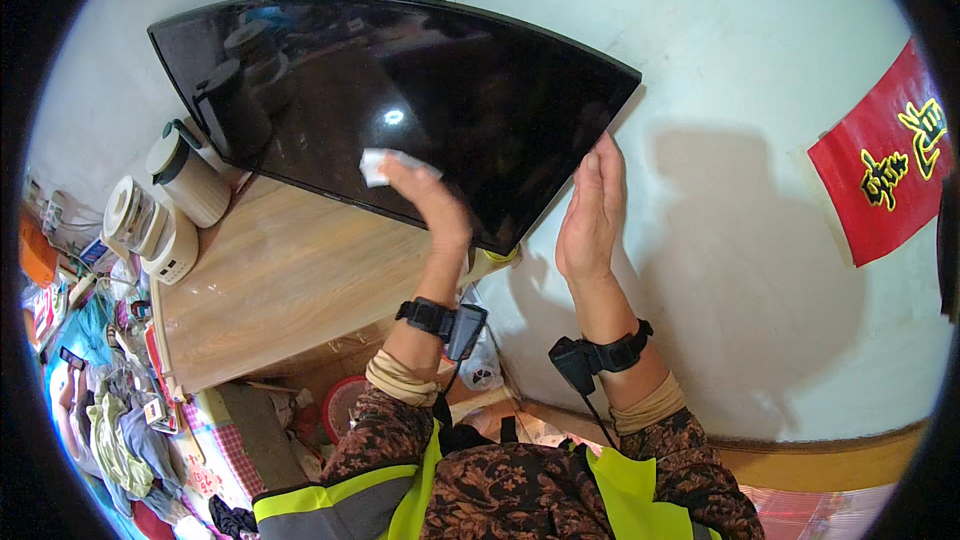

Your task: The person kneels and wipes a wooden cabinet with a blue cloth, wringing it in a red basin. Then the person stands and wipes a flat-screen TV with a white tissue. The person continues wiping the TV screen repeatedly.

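A flat-screen television [322, 90] with a glossy black screen stands against the pale wall, above a wooden tabletop. My left hand [431, 191] holds a white cloth or tissue [375, 167] against the lower middle of the screen; the hand is slightly blurred. The cloth's far part lies under my fingers. My right hand [596, 210] rests with its fingers together along the right edge of the television, near the wall, with nothing seen in it. A black strap with a small device sits on each of my wrists.
On the wood-grain tabletop [277, 270], a beige thermos jug [187, 172] and an electric kettle with a glass jug [161, 229] stand at the left. Clothes [124, 427] lie heaped at the lower left. A red poster [874, 165] hangs on the right wall; black cable hangs above.
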`<state>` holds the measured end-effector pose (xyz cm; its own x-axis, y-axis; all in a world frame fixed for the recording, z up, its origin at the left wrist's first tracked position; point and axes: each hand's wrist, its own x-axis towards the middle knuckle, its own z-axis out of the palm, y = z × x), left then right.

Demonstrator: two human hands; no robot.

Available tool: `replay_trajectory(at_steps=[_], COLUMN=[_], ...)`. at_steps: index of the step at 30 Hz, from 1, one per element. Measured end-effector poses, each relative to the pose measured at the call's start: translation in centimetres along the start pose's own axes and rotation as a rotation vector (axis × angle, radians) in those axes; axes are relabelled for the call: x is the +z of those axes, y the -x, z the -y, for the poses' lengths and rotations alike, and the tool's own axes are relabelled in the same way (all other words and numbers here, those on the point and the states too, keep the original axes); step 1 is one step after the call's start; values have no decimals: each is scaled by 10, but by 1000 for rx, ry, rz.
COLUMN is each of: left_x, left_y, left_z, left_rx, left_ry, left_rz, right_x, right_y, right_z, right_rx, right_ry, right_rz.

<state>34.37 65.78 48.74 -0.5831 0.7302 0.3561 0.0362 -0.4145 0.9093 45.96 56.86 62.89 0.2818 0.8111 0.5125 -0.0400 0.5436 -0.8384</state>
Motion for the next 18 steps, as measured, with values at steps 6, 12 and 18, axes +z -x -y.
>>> replay_trajectory(at_steps=[6, 12, 18], left_x=[34, -5, -40], left_y=[11, 1, 35], left_z=[-119, -22, 78], left_rx=[734, 578, -116], left_ry=[-300, -602, -548], left_rz=[359, 220, 87], right_x=[-1, 1, -6], right_y=[-4, 1, 3], right_z=[-3, -2, -8], right_rx=[25, 34, 43], right_ry=[-71, -30, -32], right_rz=[7, -46, 22])
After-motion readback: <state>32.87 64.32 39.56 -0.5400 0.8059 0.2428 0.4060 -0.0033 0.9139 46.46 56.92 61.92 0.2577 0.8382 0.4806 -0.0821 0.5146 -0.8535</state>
